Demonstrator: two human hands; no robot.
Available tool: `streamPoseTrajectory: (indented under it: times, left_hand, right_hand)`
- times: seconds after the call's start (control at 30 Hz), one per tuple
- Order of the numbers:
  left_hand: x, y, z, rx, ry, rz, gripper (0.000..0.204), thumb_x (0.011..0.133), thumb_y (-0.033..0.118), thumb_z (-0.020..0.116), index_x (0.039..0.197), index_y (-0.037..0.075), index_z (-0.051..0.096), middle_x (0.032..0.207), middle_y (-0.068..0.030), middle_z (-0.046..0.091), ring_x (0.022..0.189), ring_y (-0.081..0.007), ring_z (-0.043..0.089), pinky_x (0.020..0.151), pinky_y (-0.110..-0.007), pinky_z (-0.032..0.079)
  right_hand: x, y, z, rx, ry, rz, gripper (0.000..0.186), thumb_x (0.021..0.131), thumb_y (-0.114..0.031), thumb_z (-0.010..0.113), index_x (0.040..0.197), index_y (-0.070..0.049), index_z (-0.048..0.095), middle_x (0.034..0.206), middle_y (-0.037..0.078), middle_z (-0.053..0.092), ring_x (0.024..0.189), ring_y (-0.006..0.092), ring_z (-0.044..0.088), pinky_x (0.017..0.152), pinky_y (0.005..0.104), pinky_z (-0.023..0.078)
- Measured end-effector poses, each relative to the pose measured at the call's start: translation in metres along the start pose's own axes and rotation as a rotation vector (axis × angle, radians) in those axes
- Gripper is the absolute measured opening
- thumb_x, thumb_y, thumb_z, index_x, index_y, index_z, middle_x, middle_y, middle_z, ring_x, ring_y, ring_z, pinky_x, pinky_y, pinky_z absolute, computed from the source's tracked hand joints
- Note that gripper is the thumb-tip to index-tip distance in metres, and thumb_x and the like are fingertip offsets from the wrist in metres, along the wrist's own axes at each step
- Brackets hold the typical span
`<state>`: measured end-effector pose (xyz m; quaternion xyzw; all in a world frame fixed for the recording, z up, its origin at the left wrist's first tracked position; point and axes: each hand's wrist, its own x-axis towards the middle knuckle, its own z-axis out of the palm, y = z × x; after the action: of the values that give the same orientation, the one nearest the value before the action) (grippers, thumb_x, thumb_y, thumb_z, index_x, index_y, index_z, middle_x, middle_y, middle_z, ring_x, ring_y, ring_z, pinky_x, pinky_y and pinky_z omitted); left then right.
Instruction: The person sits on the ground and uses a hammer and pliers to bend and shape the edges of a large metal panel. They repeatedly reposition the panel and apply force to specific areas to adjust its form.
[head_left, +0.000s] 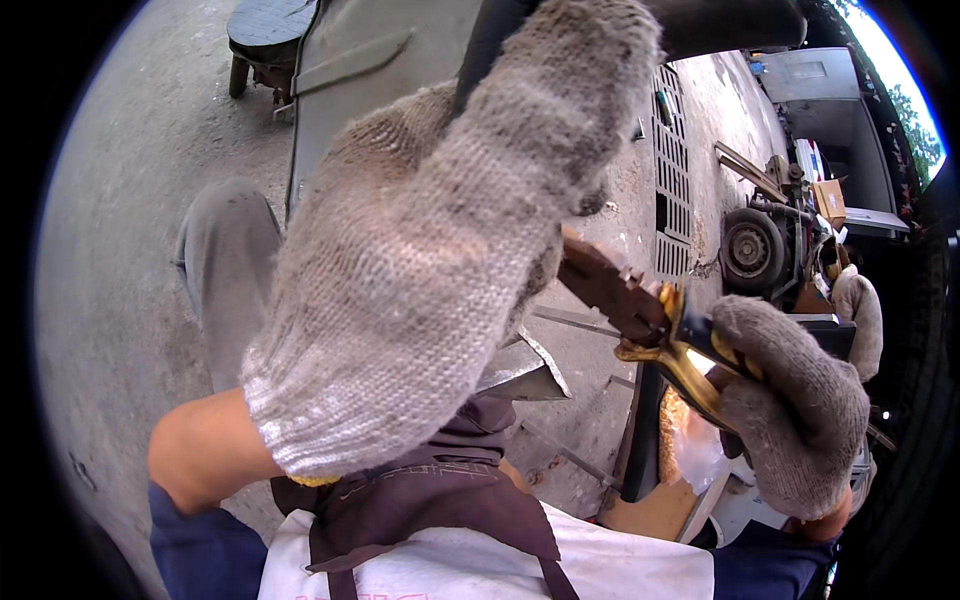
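- The left hand (450,230), in a thick knit glove, is nearest the eye and fills the middle. Its fingertips are mostly hidden, so I cannot tell whether that grip is spread or pinching something.
- A dark piece (488,45) passes behind the left glove at the top; whether it is held there is unclear.
- The apron (430,510) lies over the lap, below the left hand and apart from the pliers.
- The right hand (805,420), also gloved, has its grip wrapped round the black and yellow handles of the pliers (645,322).
- The pliers are right of centre, between the hands, their rusty jaws pointing up and left. The tips go behind the left glove, so what they bite, if anything, cannot be seen.
- The likeliest trouble, I judge, is a nip: glove tips sit so near the jaws that a hard squeeze could catch the knit or a finger.
- The tool could also slip, as rusty jaws may bite poorly and loose gloves dull the feel, and knock against the left hand.
- A bent metal sheet (525,375) lies beyond the left wrist; its edge looks able to snag a glove or scratch a dropping arm.
- Farther off on the floor (130,250) are a drain grate (674,190), a stool (270,22) and a wheel (752,250), all well apart from the hands.
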<state>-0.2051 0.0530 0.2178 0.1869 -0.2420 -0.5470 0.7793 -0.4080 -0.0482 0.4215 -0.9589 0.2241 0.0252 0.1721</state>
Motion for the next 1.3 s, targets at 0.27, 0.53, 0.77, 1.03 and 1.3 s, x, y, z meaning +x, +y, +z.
streamPoseTrajectory:
  times: [0.27,0.53,0.77,1.03,1.3]
  left_hand:
    - [-0.002,-0.009,-0.009,-0.019,0.033,0.006,0.045,0.100,0.029,0.052,0.134,0.000,0.050,0.107,-0.0113,0.065,0.076,-0.0111,0.068,0.063,-0.022,0.059]
    - [-0.002,0.003,-0.013,-0.013,0.070,0.082,0.045,0.100,0.030,0.052,0.134,0.001,0.050,0.106,-0.0110,0.065,0.075,-0.0109,0.067,0.062,-0.022,0.059]
    - [0.006,0.000,-0.008,0.012,0.077,0.106,0.045,0.099,0.031,0.052,0.133,0.001,0.050,0.106,-0.0108,0.065,0.075,-0.0108,0.067,0.061,-0.022,0.058]
    - [0.022,-0.013,0.001,-0.006,0.097,0.176,0.046,0.099,0.032,0.052,0.133,0.001,0.050,0.105,-0.0106,0.065,0.074,-0.0106,0.066,0.061,-0.022,0.058]
    - [0.023,-0.021,0.002,0.028,0.110,0.112,0.046,0.099,0.033,0.052,0.132,0.001,0.050,0.104,-0.0103,0.065,0.073,-0.0105,0.065,0.060,-0.022,0.057]
  right_hand:
    - [-0.005,0.013,0.018,0.114,-0.418,0.225,0.038,0.086,-0.014,0.070,0.122,-0.004,0.062,0.084,0.015,0.068,0.069,0.0273,0.070,0.062,0.0341,0.054]
    - [-0.037,0.037,0.013,0.101,0.194,0.357,0.031,0.087,-0.006,0.069,0.114,0.002,0.059,0.097,0.016,0.068,0.074,0.0208,0.068,0.070,0.0335,0.055]
    - [-0.039,0.071,0.084,0.901,-0.177,0.693,0.044,0.088,-0.009,0.068,0.125,-0.002,0.046,0.097,0.012,0.063,0.078,0.0144,0.061,0.067,0.0267,0.050]
    - [-0.044,0.113,0.114,1.102,-0.356,0.684,0.060,0.088,-0.032,0.071,0.132,0.001,0.048,0.096,0.005,0.062,0.080,0.0123,0.057,0.070,0.0262,0.048]
    - [-0.048,0.114,0.115,1.027,-0.160,0.371,0.070,0.077,-0.034,0.082,0.127,0.004,0.051,0.105,0.013,0.062,0.090,0.0194,0.061,0.075,0.0310,0.049]
